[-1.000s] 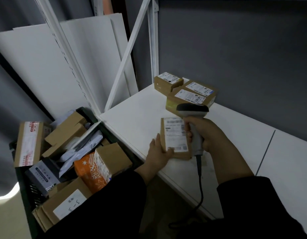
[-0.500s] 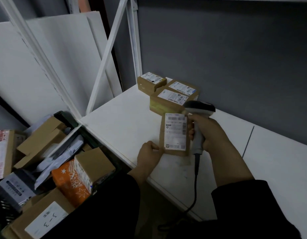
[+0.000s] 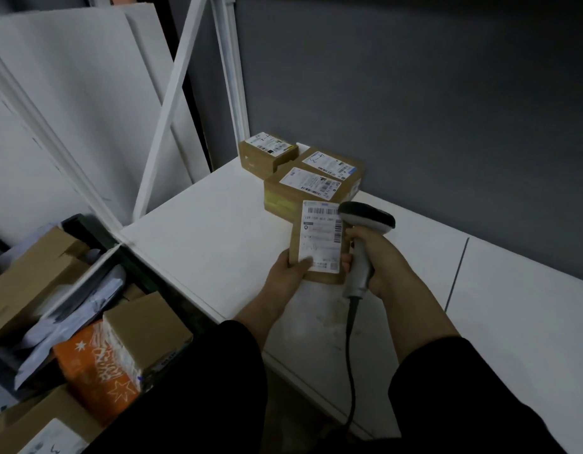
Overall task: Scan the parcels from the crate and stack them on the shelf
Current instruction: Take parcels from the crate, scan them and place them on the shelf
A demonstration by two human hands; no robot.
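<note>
Left hand point(image 3: 285, 276) grips small brown labelled cardboard parcel point(image 3: 319, 242) above white shelf point(image 3: 218, 244); right hand point(image 3: 377, 260) holds grey corded barcode scanner point(image 3: 362, 244) beside it.

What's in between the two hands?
A small brown parcel with a white label, held by the left hand. The right hand grips the scanner beside it. The head view shows this.

A dark grey wall point(image 3: 414, 93) rises beyond the right hand point(image 3: 380, 260); white boards point(image 3: 70, 109) lean well to its left, dimly lit.
</note>
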